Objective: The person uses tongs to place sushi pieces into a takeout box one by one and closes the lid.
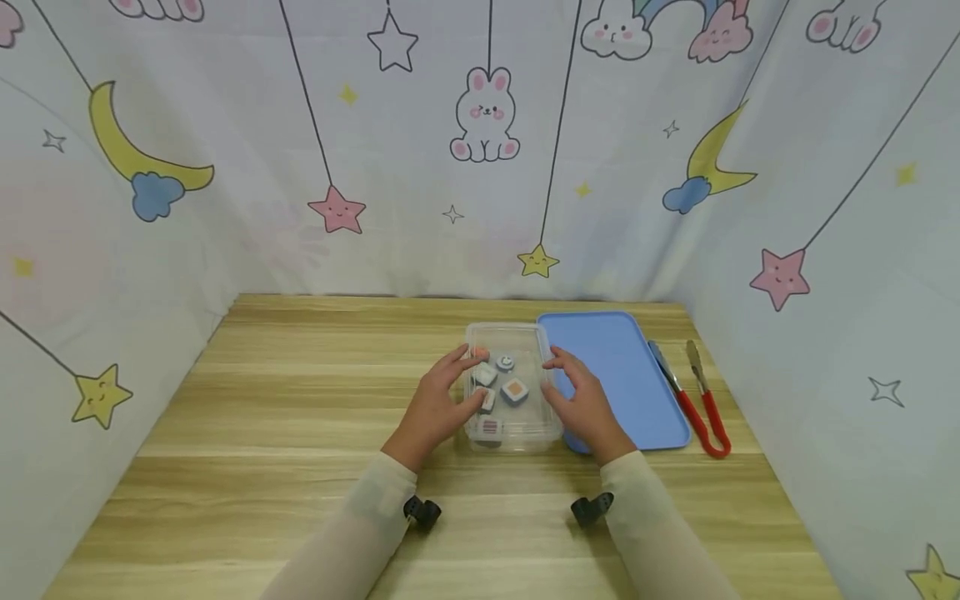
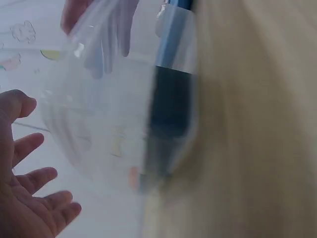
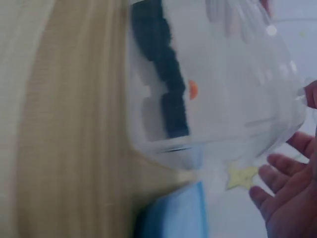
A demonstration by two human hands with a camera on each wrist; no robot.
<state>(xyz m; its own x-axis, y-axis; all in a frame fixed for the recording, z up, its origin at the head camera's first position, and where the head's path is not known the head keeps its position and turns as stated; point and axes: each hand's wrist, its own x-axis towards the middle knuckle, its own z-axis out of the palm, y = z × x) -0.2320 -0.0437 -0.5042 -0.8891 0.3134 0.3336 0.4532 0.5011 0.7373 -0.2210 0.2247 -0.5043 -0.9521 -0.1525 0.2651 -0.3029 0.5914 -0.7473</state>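
A clear plastic box [image 1: 528,421] stands on the wooden table, with several small sushi pieces [image 1: 515,391] lying in it, mostly white with dark sides. One piece shows an orange centre. My left hand [image 1: 438,408] is at the box's left rim, thumb and fingers spread and loosely bent. On the opposite side, my right hand [image 1: 588,410] has its fingertips right at the right rim. The left wrist view has the left fingers [image 2: 37,178] loosely apart beside the box wall. Likewise, the right fingers [image 3: 280,173] are relaxed by the wall in the right wrist view.
A blue tray [image 1: 611,367] lies right of the box, partly behind the right hand. Beyond it rest tongs [image 1: 707,408] with red handles, spread apart. Printed curtains [image 1: 405,167] border the wooden table [image 1: 300,383] at the back and sides.
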